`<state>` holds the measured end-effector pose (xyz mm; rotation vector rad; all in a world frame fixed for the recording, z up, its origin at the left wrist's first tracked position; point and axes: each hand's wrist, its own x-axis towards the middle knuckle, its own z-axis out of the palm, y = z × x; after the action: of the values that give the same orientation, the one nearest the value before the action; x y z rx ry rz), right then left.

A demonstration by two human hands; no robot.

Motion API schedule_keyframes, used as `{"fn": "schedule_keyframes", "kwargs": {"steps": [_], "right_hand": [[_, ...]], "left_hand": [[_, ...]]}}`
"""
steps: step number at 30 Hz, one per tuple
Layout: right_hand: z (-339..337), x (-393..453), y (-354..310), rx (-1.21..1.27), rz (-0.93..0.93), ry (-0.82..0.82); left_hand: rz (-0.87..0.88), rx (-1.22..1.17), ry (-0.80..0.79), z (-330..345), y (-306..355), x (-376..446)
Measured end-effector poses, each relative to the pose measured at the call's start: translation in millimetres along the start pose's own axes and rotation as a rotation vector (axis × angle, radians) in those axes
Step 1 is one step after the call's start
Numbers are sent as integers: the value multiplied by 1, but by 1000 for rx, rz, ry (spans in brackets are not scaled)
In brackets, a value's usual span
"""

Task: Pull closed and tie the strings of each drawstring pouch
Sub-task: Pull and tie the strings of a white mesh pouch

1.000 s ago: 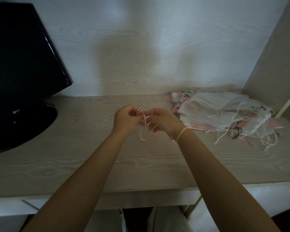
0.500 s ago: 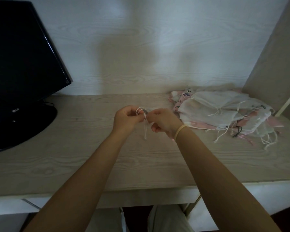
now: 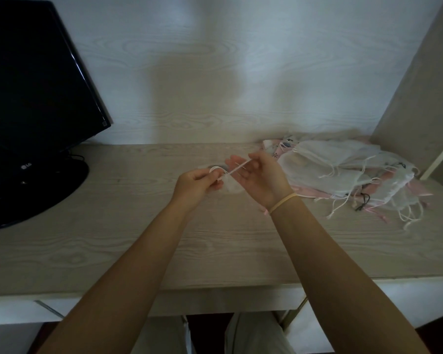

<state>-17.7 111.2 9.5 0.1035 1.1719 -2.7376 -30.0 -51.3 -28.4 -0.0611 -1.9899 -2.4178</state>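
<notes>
I see my left hand (image 3: 197,181) pinching the loop and my right hand (image 3: 260,178) pinching the taut thin white drawstring (image 3: 237,168); pulling unevenly could slip the knot loose.

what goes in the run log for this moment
left hand: pinches string | right hand: pulls string taut | pouch: between hands

A single head-worn wide-angle view looks forward and down from close above the near edge of the desk (image 3: 113,251), facing the far wall, monitor (image 3: 36,98) left, pouch pile (image 3: 343,169) far right.
</notes>
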Motion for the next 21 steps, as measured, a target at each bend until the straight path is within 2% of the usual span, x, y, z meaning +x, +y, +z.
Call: {"fn": "schedule_keyframes", "kwargs": {"steps": [1, 3, 7, 9, 13, 16, 19, 21], "right_hand": [[2, 0, 0, 63, -9, -17], [5, -1, 1, 15, -12, -10], [3, 0, 8, -503, -83, 74], [1, -3, 13, -708, -115, 128], [3, -5, 11, -1259, -323, 189], [9, -4, 11, -1519, -407, 187], [4, -6, 17, -1734, -415, 89], [-3, -9, 17, -1775, -376, -22]], "left_hand": [[5, -20, 2, 1, 0, -1], [12, -38, 6, 2, 1, -2], [-179, -363, 64, -6, 7, 1], [-275, -427, 83, -10, 7, 1], [-272, -317, 150, -8, 3, 2], [-210, -172, 204, -12, 1, 3], [-197, -127, 198, -16, -4, 1], [-210, -146, 169, -17, -1, 2]]}}
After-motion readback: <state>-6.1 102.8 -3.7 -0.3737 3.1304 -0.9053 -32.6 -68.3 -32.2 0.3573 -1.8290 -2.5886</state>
